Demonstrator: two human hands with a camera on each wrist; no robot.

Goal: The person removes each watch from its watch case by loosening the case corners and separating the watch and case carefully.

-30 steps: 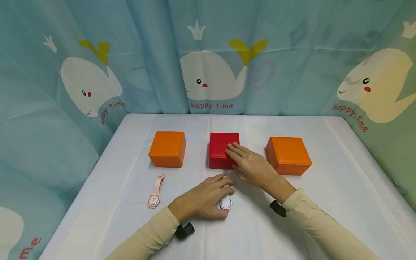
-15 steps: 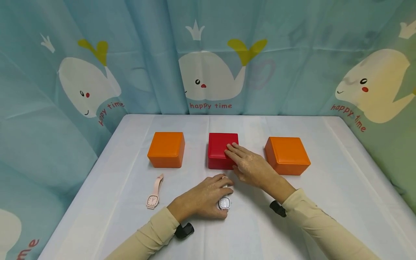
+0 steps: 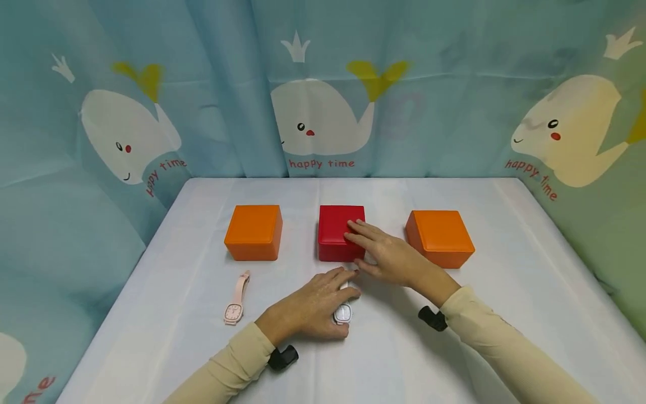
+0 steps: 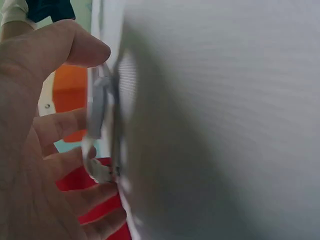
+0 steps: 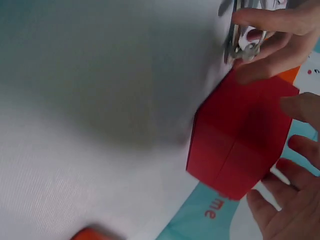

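In the head view my left hand (image 3: 315, 306) is around a white wristwatch (image 3: 342, 313) on the table. The thumb is at one end of the watch (image 4: 97, 112) and the fingers are by the buckle end, as the left wrist view shows. Part of the strap is hidden by the fingers. Behind it stands a closed red box (image 3: 335, 224). My right hand (image 3: 391, 255) has its fingers extended over the right side of that box's lid, and its thumb is near the front face. A pink wristwatch (image 3: 234, 311) lies flat to the left.
One orange box (image 3: 254, 230) stands left of the red one, behind the pink watch. Another orange box (image 3: 440, 235) stands to the right, close to my right forearm. A white cloth covers the table (image 3: 504, 314). A blue whale-print curtain (image 3: 227, 112) hangs behind.
The head view has shifted slightly, so the scene sits further left. My right thumb has moved out toward the red box's front, and the fingers are spread a little. The left hand keeps its place.
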